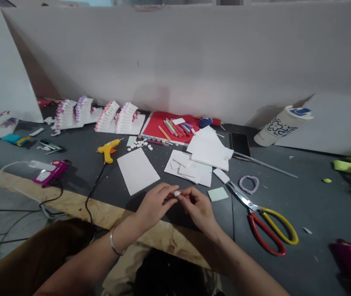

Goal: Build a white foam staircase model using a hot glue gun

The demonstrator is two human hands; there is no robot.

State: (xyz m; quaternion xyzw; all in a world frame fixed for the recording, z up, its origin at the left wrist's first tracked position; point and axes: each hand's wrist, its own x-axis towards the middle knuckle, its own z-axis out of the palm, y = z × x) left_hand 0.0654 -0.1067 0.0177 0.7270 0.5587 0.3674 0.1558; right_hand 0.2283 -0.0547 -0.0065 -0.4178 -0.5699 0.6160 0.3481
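A small white piece (177, 193) is pinched between the fingertips of my left hand (156, 205) and my right hand (199, 209), above the table's front edge. Its details are too small to make out. Just beyond my left hand lies a blank white foam sheet (138, 170). Past that sheet is a cluster of small white pieces (138, 144) beside a row of little paint pots (153, 139). A pale green square (218, 194) is near my right hand, and large scissors (255, 209) with red and yellow handles lie open to its right.
A yellow glue gun (109, 150) with a black cable lies at left, near a purple power strip (51, 172). White stepped models (107, 117), coloured markers (178, 127) and stacked white sheets (208, 147) stand or lie behind. A phone (240, 144) and tumbler (278, 128) are at right.
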